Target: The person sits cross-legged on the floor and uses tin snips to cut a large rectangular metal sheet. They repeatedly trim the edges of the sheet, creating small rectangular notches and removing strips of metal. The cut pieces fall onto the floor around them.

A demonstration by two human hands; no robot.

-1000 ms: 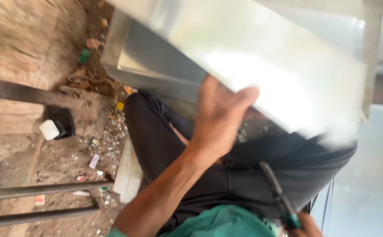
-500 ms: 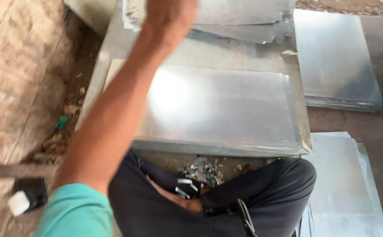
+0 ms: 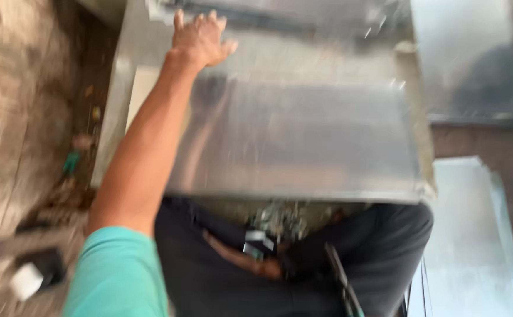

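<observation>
My left hand is stretched out ahead with its fingers spread, resting flat on the far part of a large shiny metal sheet. The sheet lies flat in front of my crossed legs in dark trousers. My teal sleeve shows at the bottom left. A pile of small metal scraps lies between the sheet's near edge and my lap. A dark-handled tool slants across my right thigh. My right hand is out of view. The picture is blurred.
More metal sheets lie stacked at the far edge, at the upper right and at the lower right. On the left are dirt ground with litter and a black box with a white object.
A second ago my left hand held a sheet tilted up near my face. The sheet now lies flat, and my hand has reached forward and rests on its far part.
</observation>
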